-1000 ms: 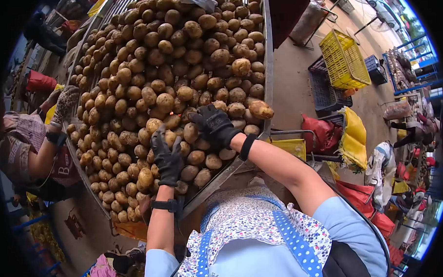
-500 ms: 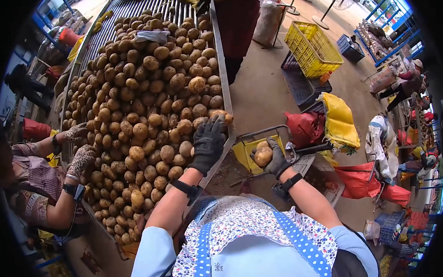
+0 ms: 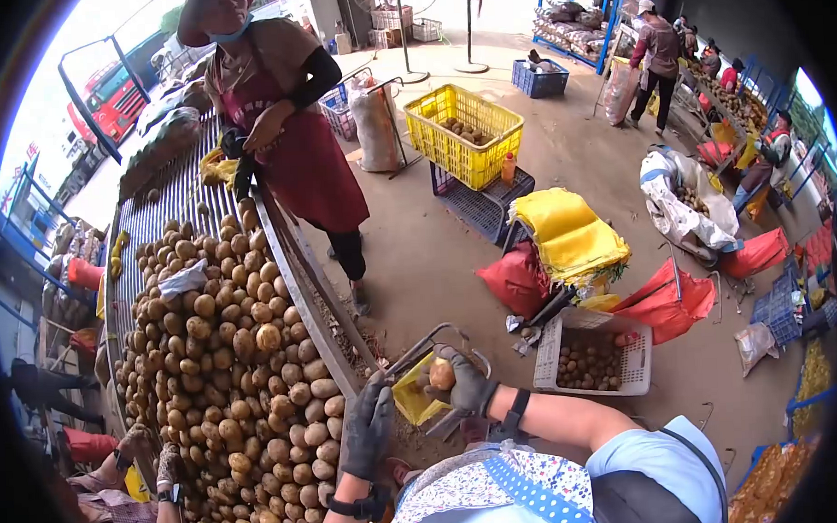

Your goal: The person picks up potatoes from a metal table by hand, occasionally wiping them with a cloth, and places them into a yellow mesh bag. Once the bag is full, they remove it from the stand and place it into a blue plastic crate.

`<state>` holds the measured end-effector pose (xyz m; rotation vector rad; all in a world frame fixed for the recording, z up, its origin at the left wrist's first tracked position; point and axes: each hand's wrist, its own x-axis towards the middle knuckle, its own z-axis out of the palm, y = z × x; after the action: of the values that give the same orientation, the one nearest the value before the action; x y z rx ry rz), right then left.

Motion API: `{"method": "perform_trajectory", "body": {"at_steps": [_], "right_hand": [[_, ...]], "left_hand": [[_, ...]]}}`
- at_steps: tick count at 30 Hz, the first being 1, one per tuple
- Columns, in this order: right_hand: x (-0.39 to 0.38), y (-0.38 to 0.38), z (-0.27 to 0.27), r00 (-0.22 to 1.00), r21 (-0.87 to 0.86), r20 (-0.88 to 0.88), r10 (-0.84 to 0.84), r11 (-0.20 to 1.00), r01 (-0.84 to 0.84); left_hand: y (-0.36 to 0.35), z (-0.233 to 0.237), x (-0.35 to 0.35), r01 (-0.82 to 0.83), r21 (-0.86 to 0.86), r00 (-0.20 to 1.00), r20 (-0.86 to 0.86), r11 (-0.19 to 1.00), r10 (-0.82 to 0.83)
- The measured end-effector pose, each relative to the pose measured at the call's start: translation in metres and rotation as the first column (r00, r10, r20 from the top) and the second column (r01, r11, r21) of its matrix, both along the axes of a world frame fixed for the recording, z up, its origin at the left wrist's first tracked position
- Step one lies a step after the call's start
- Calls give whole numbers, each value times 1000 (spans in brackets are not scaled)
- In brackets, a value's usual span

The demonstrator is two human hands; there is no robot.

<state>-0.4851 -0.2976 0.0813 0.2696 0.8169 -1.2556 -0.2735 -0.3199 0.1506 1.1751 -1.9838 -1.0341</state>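
Note:
My right hand (image 3: 465, 382), in a dark work glove, is closed round a potato (image 3: 442, 374). It is above a yellow bag (image 3: 416, 396) hung on a metal frame. My left hand (image 3: 369, 431), also gloved, is by the metal edge of the sorting table (image 3: 296, 307), its fingers stretched out and nothing visible in them. Beside it, a thick layer of potatoes (image 3: 247, 360) covers the near part of the table. A crumpled pale scrap (image 3: 183, 281) lies on top of the potatoes.
Across the table stands a person in a maroon apron (image 3: 295, 164); another's gloved hands (image 3: 167, 464) touch potatoes at lower left. To the right are a white crate of potatoes (image 3: 592, 357), stacked yellow sacks (image 3: 570, 238), a yellow crate (image 3: 465, 131) and red bags (image 3: 669, 299).
My view has swung up and to the right. My left hand has come off the potatoes to the table's edge. The right hand still holds a potato, where two seemed to show before.

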Motion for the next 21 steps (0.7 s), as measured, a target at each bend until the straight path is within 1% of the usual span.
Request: {"method": "perform_trajectory", "body": {"at_steps": [1, 2, 3, 4, 5, 6, 7, 8, 9, 10, 11, 12, 13, 14, 15, 16, 17, 18, 19, 21], "right_hand": [[-32, -14, -37, 999, 138, -32, -17, 990, 21], [-66, -40, -45, 988, 89, -54, -144, 985, 149], [-118, -74, -86, 977, -81, -133, -166, 984, 157], [-173, -118, -80, 980, -242, -86, -182, 957, 157], [-215, -157, -36, 922, -289, -274, -272, 938, 191], [-247, -201, -1, 862, -298, -270, -430, 888, 349], [-251, -219, 31, 900, -373, -256, -352, 895, 244], [-255, -237, 65, 929, -448, -253, -271, 884, 136], [-246, -258, 84, 926, -378, -356, -129, 926, -16], [-194, -265, 109, 805, -282, -566, -179, 959, 15], [-170, -269, 94, 748, -402, -660, -64, 872, -280], [-116, -251, 93, 659, -416, -752, 13, 766, -490], [-52, -219, 101, 549, -401, -835, 47, 632, -663], [8, -189, 106, 447, -310, -886, 123, 559, -769], [58, -174, 88, 404, -278, -892, 204, 457, -845], [106, -162, 58, 435, -307, -838, 328, 376, -874], [158, -142, 44, 354, -274, -887, 297, 279, -920], [204, -128, 43, 163, -149, -983, 84, 152, -977], [248, -118, 43, 126, -133, -984, -123, 46, -990], [327, -123, 27, 48, -46, -902, -430, -15, -999]], "left_hand": [[8, -2, 14, -101, 94, 993, -45, 990, 106], [22, -7, 37, -211, 204, 970, -75, 956, 231], [35, -18, 63, -243, 572, 864, -239, 783, 443], [45, -20, 85, -317, 603, 828, -200, 732, 523], [65, -15, 103, -407, 636, 767, -152, 656, 623], [84, -16, 123, -491, 621, 728, -93, 611, 680], [103, -11, 145, -592, 606, 660, -13, 531, 751], [128, -18, 171, -647, 575, 608, -8, 501, 794], [153, -27, 195, -687, 545, 568, -9, 480, 823], [177, -30, 213, -745, 537, 478, 16, 396, 878], [196, -32, 224, -777, 532, 411, 25, 336, 911], [217, -32, 233, -795, 536, 356, 34, 283, 934], [233, -33, 242, -795, 576, 254, 35, 188, 967], [245, -35, 250, -781, 615, 167, 37, 109, 985], [251, -38, 258, -776, 623, 158, 36, 101, 987], [253, -39, 266, -771, 633, 143, 57, 74, 988], [249, -41, 277, -765, 641, 134, 76, 54, 988], [241, -40, 286, -747, 656, 143, 3, 106, 990], [231, -46, 299, -739, 664, 150, -6, 116, 989], [200, -57, 336, -684, 668, 250, -161, 292, 955]]}}
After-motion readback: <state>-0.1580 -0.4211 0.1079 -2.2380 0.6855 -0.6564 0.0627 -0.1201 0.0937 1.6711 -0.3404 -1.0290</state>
